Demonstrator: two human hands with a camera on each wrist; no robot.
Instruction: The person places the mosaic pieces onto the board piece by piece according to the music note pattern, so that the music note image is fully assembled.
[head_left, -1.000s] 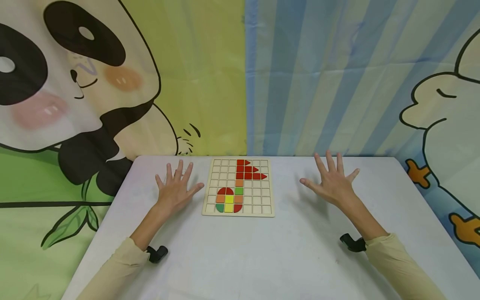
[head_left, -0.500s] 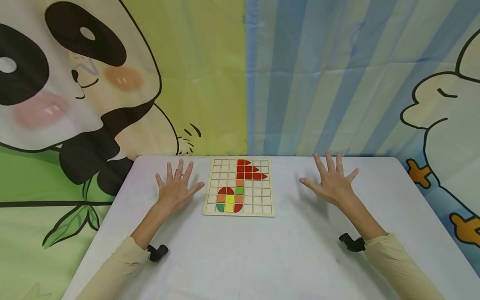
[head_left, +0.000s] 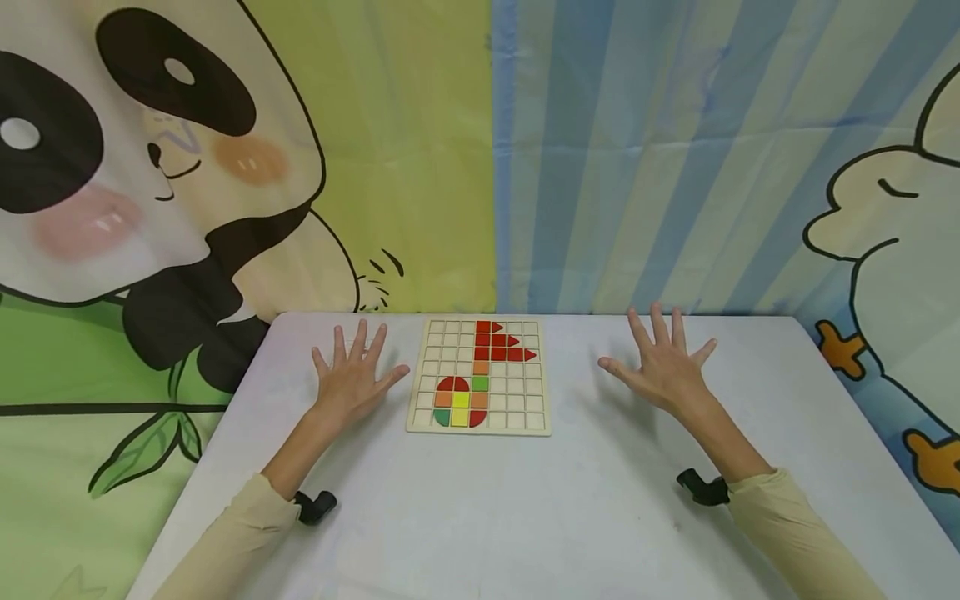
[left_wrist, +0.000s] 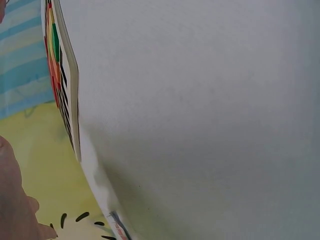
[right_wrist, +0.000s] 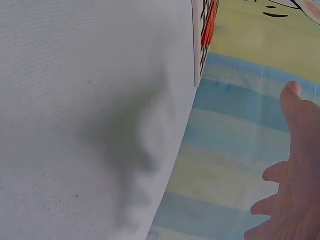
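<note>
A square wooden grid board point(head_left: 516, 402) lies near the far edge of the table. Red, orange, yellow and green pieces fill some of its cells; the red ones at the top make a stepped, pointed shape. To the left of the board hovers my left hand point(head_left: 347, 387), fingers spread and straight, thumb pointing at the board without touching it. My right hand point(head_left: 667, 371), spread the same way, is farther off on the right side. Neither hand holds anything. In the right wrist view the thumb point(right_wrist: 291, 100) and fingers show above the table, with a shadow below.
The white table point(head_left: 480, 517) reaches back to a printed cloth with a panda point(head_left: 172, 167) on the left and blue stripes point(head_left: 645, 167) on the right. Black wrist mounts point(head_left: 317, 507) sit at the cuffs. A small dark and red item point(left_wrist: 119, 226) lies at the table's far edge.
</note>
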